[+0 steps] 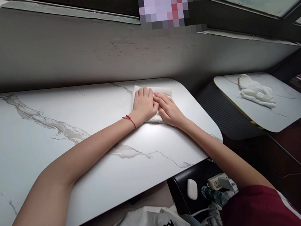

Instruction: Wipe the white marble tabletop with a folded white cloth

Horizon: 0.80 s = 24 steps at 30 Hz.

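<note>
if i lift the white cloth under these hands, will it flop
The white cloth would probably flop, as its edges look soft. It may well be light, since it lies thin and flat, and should slide easily on the smooth-looking tabletop.

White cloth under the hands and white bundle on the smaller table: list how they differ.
Pose: the white cloth lies fairly flat, while the white bundle is heaped in thick folds.
Contact: the left hand and right hand rest on the cloth; neither touches the bundle.
Place: the cloth is on the larger table, the bundle on the smaller table.
Both are white and lie on pale, veined surfaces.
</note>
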### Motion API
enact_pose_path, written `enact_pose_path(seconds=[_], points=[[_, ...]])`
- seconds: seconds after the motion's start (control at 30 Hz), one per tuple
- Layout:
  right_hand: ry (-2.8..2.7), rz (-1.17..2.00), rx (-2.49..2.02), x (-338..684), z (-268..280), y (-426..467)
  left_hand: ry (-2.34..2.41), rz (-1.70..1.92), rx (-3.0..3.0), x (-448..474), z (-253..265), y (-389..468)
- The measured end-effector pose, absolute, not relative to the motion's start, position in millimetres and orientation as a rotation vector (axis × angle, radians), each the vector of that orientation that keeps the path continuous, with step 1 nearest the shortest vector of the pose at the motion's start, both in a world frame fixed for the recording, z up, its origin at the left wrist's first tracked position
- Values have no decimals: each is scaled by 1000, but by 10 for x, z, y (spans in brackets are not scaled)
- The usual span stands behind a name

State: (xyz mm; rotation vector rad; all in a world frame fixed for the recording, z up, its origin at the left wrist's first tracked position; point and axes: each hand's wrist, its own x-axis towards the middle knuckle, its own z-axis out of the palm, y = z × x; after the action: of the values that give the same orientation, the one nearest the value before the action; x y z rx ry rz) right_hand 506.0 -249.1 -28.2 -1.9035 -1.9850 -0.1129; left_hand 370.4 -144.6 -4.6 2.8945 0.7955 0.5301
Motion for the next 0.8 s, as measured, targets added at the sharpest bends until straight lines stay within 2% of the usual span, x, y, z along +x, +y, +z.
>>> enact_pose_path(seconds=[0.47, 0.67, 0.8], points=[[-1945, -271, -1939, 4599, -275, -3980, 368, 456, 2992, 3468, -159, -2540], [-2049, -287, -1950, 4674, -152, -4396, 51, 443, 2964, 3339, -85, -2675], [-1912, -282, -2036, 4608, -87, -4505, -93, 472, 2919, 3329, -91, -2672]])
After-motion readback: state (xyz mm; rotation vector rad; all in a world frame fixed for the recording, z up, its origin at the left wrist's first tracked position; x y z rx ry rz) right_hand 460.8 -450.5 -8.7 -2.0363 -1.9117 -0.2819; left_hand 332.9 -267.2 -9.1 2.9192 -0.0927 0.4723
